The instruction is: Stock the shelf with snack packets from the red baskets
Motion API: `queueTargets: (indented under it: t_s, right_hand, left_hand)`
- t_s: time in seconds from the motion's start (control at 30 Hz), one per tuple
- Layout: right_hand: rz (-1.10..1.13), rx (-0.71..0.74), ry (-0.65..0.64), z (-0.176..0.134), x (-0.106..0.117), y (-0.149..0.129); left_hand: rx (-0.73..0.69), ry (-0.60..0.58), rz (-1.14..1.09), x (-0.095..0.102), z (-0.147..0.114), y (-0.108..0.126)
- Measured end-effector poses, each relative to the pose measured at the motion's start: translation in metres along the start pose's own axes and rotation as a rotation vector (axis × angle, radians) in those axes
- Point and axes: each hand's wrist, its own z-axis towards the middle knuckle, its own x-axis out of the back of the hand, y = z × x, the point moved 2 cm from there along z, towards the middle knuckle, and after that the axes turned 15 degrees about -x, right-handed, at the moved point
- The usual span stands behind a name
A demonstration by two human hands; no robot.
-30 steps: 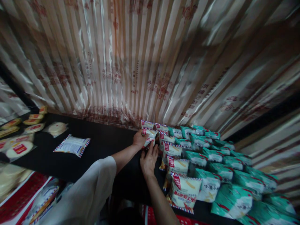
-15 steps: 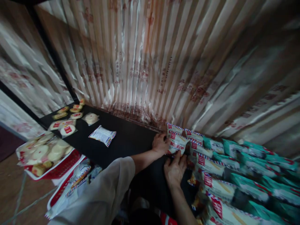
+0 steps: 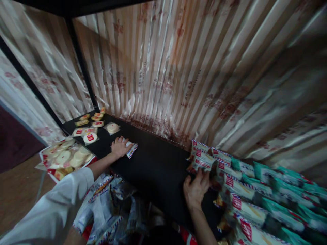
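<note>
A white snack packet with red-and-blue striped ends lies on the black shelf. My left hand is over its left half, fingers curled onto it from above, so much of the packet is hidden. Toward the right, my right hand rests with fingers apart against the front of a clear-and-white bread packet with a red label. That packet stands at the left end of rows of similar bread packets. Their fillings are hard to make out in the blur.
Teal packets stand in rows at the far right. Round wrapped cakes and small yellow packs lie at the shelf's far left. Below are a basket of cakes and a pile of striped packets. A plastic-covered wall backs the shelf.
My left hand has left the bread packets at the right and reached left onto the lone white packet. My right hand stays by the rows. The view has turned slightly left.
</note>
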Motion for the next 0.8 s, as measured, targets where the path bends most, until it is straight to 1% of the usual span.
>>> queueTargets:
  t_s: [0.03, 0.1, 0.17, 0.2, 0.27, 0.33, 0.4, 0.5, 0.57, 0.63, 0.7, 0.8]
  right_hand:
    - [0.010, 0.013, -0.010, -0.003, -0.001, -0.004]
    - [0.038, 0.026, -0.041, -0.009, -0.005, -0.012]
    - [0.075, 0.023, -0.101, -0.017, -0.010, -0.020]
    - [0.097, 0.012, -0.145, -0.022, -0.013, -0.023]
    - [0.151, -0.042, -0.277, -0.033, -0.019, -0.029]
    - [0.227, -0.117, -0.456, -0.045, -0.022, -0.035]
    - [0.309, -0.166, -0.644, -0.056, -0.020, -0.043]
    - [0.425, -0.189, -0.857, -0.066, -0.008, -0.057]
    - [0.506, -0.231, -0.965, -0.065, 0.005, -0.063]
    - [0.573, -0.265, -1.047, -0.062, 0.020, -0.067]
    - [0.616, -0.267, -1.103, -0.057, 0.035, -0.068]
    - [0.710, -0.293, -1.156, -0.054, 0.052, -0.067]
  left_hand:
    - [-0.008, -0.068, -0.031, -0.003, -0.006, -0.001]
    - [-0.058, -0.164, -0.096, -0.009, -0.019, 0.008]
    - [-0.109, -0.212, -0.151, -0.017, -0.032, 0.026]
    - [-0.128, -0.218, -0.175, -0.020, -0.039, 0.036]
    - [-0.144, -0.213, -0.231, -0.025, -0.051, 0.057]
    - [-0.139, -0.174, -0.300, -0.027, -0.062, 0.077]
    - [-0.146, -0.143, -0.416, -0.026, -0.072, 0.094]
    - [-0.137, -0.132, -0.697, -0.024, -0.081, 0.115]
    - [-0.068, -0.172, -0.949, -0.024, -0.085, 0.124]
    - [0.030, -0.292, -1.230, -0.025, -0.086, 0.131]
    - [0.107, -0.464, -1.443, -0.025, -0.087, 0.136]
    - [0.192, -0.693, -1.562, -0.023, -0.086, 0.143]
